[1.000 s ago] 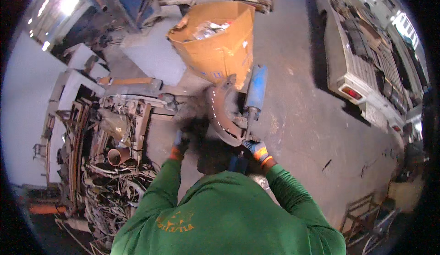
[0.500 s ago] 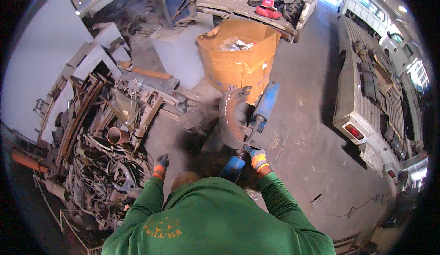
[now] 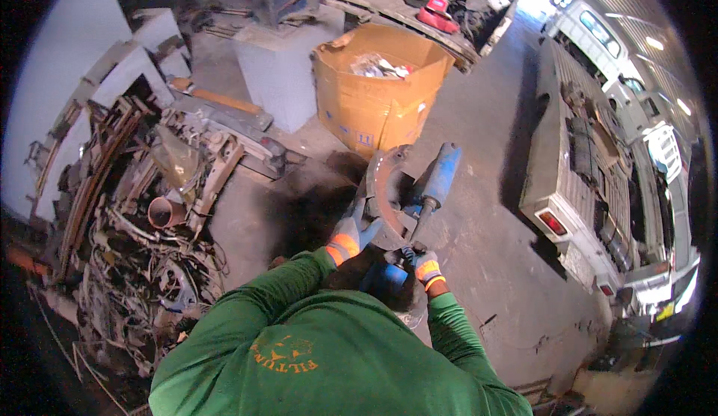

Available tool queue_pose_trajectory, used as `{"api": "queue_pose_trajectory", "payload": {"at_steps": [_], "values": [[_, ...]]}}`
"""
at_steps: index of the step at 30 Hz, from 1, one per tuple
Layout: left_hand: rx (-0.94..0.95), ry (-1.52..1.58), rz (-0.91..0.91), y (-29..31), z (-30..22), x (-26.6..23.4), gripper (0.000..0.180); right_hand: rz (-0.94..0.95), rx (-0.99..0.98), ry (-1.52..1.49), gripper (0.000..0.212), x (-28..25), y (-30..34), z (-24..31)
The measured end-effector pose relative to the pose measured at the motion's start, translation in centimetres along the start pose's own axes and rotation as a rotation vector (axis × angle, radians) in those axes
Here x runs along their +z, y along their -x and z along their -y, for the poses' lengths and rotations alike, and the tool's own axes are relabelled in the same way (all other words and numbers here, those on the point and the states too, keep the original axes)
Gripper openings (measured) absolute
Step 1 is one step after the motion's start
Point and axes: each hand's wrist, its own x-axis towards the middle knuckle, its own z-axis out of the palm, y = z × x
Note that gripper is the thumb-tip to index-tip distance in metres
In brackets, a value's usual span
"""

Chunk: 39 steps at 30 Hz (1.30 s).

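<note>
A curved, rust-brown brake shoe point(image 3: 387, 205) with a dark lining stands against a blue machine. The machine has a blue cylinder point(image 3: 439, 175), a metal rod below it and a blue lower block point(image 3: 385, 277). On the near left end of the shoe is my left hand point(image 3: 354, 230), gloved in grey with an orange cuff, thumb and fingers closing on its edge. My right hand point(image 3: 425, 265), in a matching glove, is curled beside the shoe's near end, next to a dark coiled spring point(image 3: 408, 254). What lies inside its fingers is hidden.
Beyond the machine stands a large open cardboard box point(image 3: 370, 105) with scraps in it. A heap of scrap metal point(image 3: 161, 266) fills the left side. White flatbed trucks point(image 3: 550, 184) stand at the right, and another truck bed point(image 3: 389, 1) lies behind the box.
My left hand has come from the left onto the brake shoe. The view has shifted slightly. My right hand stays by the shoe's near end.
</note>
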Motion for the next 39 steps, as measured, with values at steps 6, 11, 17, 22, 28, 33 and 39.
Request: {"api": "queue_pose_trajectory", "payload": {"at_steps": [6, 11, 17, 22, 28, 33, 39], "values": [[-0.134, 0.123, 0.181, -1.7, 3.7, -1.6, 0.084, 0.12, -0.078, 0.817, 0.031, -7.4, 2.5, 11.8], [-0.193, 0.588, 0.227, -5.3, 11.2, -0.1, 0.065, -0.164, -0.055, 0.031, 0.089, -5.0, -6.6, 13.1], [-0.165, 0.12, 0.459, -4.5, 26.2, -9.5, 0.055, 0.345, 0.198, -0.095, 0.072, 1.5, -13.7, 17.2], [0.021, 0.335, 0.567, -3.9, 29.3, -10.8, 0.055, 0.13, -0.177, 0.718, 0.059, 3.2, -13.0, 9.3], [0.053, 0.697, 0.582, -7.1, 26.9, -9.7, 0.062, 0.186, -0.329, 0.74, 0.035, 0.8, -12.9, 14.3], [-0.236, 1.643, 0.883, -10.0, 20.9, -10.8, 0.068, 0.232, 0.088, -0.848, 0.032, 4.3, -9.3, 24.1], [-0.25, 1.916, 1.092, -15.3, 18.2, -11.3, 0.066, 0.12, -0.016, -1.236, 0.023, 8.0, -6.7, 21.3]]}}
